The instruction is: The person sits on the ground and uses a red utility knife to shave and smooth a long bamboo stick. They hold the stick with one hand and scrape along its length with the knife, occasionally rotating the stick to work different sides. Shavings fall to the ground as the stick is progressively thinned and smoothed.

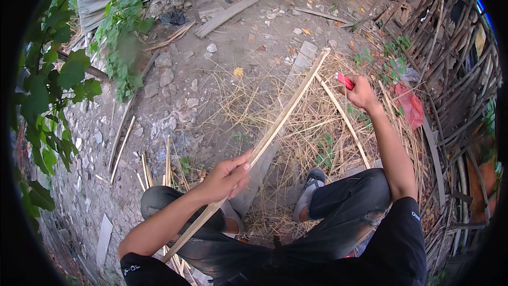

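Strip (288,111): slants away rightward.
Left grip (228,176): you clamp near its middle.
Right grip (360,92): clamped on red tool (346,81), nearer strip's far end.

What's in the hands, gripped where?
Left hand: long wooden strip, partway along its length. Right hand: pale-tipped red object, by its red part.
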